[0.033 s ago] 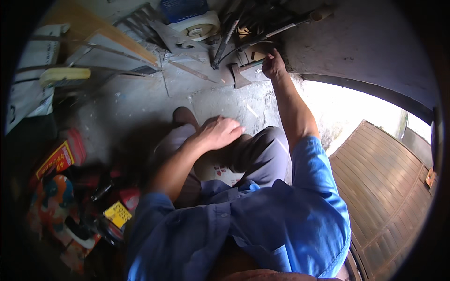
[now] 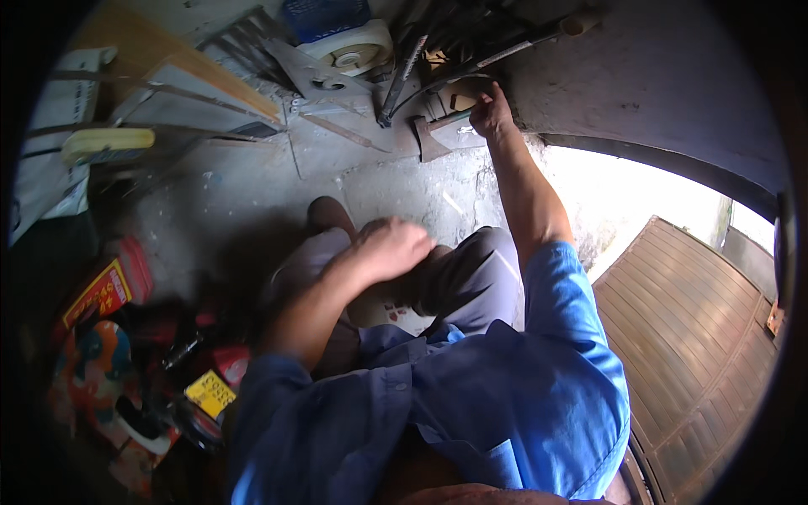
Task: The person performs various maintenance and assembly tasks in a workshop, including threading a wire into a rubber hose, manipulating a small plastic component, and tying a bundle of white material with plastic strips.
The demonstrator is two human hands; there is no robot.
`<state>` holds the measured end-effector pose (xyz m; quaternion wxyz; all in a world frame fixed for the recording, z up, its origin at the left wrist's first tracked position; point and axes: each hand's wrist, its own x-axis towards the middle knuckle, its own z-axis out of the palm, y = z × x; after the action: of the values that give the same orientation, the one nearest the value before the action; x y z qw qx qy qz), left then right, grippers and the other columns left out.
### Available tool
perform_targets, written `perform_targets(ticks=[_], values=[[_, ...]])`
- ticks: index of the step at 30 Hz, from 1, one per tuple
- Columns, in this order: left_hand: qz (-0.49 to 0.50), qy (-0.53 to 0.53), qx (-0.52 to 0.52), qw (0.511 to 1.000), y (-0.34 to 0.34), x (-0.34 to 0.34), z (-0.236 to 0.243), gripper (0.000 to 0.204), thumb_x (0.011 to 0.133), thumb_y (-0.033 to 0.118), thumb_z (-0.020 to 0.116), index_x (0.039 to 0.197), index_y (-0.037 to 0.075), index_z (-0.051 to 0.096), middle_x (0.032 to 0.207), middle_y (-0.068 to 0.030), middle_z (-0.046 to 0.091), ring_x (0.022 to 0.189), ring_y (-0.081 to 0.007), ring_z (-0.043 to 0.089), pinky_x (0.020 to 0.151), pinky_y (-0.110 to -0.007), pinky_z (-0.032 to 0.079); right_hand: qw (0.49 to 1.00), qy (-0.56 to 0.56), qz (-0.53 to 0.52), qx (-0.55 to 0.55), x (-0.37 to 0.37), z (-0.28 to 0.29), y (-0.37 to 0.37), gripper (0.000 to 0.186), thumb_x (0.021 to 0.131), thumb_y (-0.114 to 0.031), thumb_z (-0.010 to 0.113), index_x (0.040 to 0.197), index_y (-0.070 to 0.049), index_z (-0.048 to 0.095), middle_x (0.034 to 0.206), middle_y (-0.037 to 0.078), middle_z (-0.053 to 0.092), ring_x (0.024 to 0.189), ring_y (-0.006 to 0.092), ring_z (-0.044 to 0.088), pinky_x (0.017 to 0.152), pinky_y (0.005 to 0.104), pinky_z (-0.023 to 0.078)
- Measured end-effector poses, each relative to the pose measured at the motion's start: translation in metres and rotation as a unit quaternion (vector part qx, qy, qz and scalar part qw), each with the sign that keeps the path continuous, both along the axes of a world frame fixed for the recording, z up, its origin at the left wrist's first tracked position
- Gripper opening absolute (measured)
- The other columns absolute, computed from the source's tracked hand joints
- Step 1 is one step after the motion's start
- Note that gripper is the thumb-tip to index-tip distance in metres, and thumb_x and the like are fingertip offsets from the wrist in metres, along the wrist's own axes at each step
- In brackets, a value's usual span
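Axe [image 2: 433, 141], landmark for all places below: head toward the person's left, handle running off to the right and slightly away. Whether the blade rests flat on the floor [image 2: 353, 194] or is tipped up a little cannot be told.

Right hand [image 2: 492, 114]: at the handle's far end, fingers curled and apparently closed around it; the undersides of the fingers are hidden. Left hand [image 2: 394, 250]: nearer the body than the axe, over the knees, no object visible in it. Blur; spread of fingers and contact with the leg cannot be judged.

Surroundings: black bar [image 2: 404, 80] just beyond and left of the axe head; flat metal strip [image 2: 345, 132] to its left, apart. Long rod [image 2: 505, 57] beyond the handle. Blue basket [image 2: 326, 18] farther off, beyond and left. Brown slatted panel [image 2: 690, 320] to the right and nearer the person.

Step in hand, judged: one-handed grasp at the handle's end. Any lift would call for a firm wrap, since the heavy head lies far from the grip, and for care near bar and rod.
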<state>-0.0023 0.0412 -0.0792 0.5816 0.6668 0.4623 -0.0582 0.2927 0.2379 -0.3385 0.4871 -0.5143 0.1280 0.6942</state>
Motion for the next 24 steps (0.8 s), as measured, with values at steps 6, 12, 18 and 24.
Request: perform_targets(ticks=[6, 12, 18, 24], values=[[-0.059, -0.043, 0.241, 0.968, -0.024, -0.005, 0.006, 0.027, 0.091, 0.028, 0.064, 0.081, 0.003, 0.066, 0.077, -0.0182, 0.069, 0.076, -0.0408, 0.068, 0.073, -0.053, 0.053, 0.998, -0.013, -0.006, 0.055, 0.008, -0.042, 0.042, 0.039, 0.101, -0.048, 0.049, 0.074, -0.020, 0.052, 0.059, -0.005, 0.050, 0.049, 0.0118, 0.047, 0.043, 0.0259, 0.044], [-0.065, 0.021, 0.254, 0.965, -0.022, -0.026, 0.014, 0.027, 0.091, 0.027, 0.065, 0.077, 0.004, 0.063, 0.074, -0.0163, 0.067, 0.073, -0.0399, 0.067, 0.066, -0.051, 0.054, 0.994, -0.023, -0.070, 0.077, 0.006, -0.026, 0.018, 0.024, 0.095, -0.027, 0.047, 0.073, -0.020, 0.052, 0.058, -0.005, 0.044, 0.043, 0.0145, 0.041, 0.037, 0.0288, 0.032], [-0.061, 0.002, 0.285, 0.957, -0.029, -0.021, 0.010, 0.028, 0.091, 0.026, 0.065, 0.077, 0.002, 0.062, 0.077, -0.0173, 0.068, 0.075, -0.0412, 0.067, 0.068, -0.052, 0.053, 0.929, -0.287, -0.092, 0.214, -0.084, 0.046, -0.025, 0.021, 0.092, -0.020, 0.060, 0.075, -0.011, 0.051, 0.061, -0.001, 0.049, 0.047, 0.0103, 0.045, 0.038, 0.0267, 0.030], [-0.055, 0.013, 0.294, 0.954, -0.023, -0.012, 0.025, 0.027, 0.091, 0.026, 0.065, 0.077, 0.003, 0.063, 0.076, -0.0171, 0.068, 0.075, -0.0406, 0.068, 0.068, -0.051, 0.054, 0.737, -0.546, -0.048, 0.395, -0.154, 0.059, 0.008, 0.014, 0.092, -0.015, 0.065, 0.089, -0.001, 0.064, 0.085, 0.008, 0.063, 0.077, 0.0185, 0.060, 0.072, 0.0307, 0.049]])
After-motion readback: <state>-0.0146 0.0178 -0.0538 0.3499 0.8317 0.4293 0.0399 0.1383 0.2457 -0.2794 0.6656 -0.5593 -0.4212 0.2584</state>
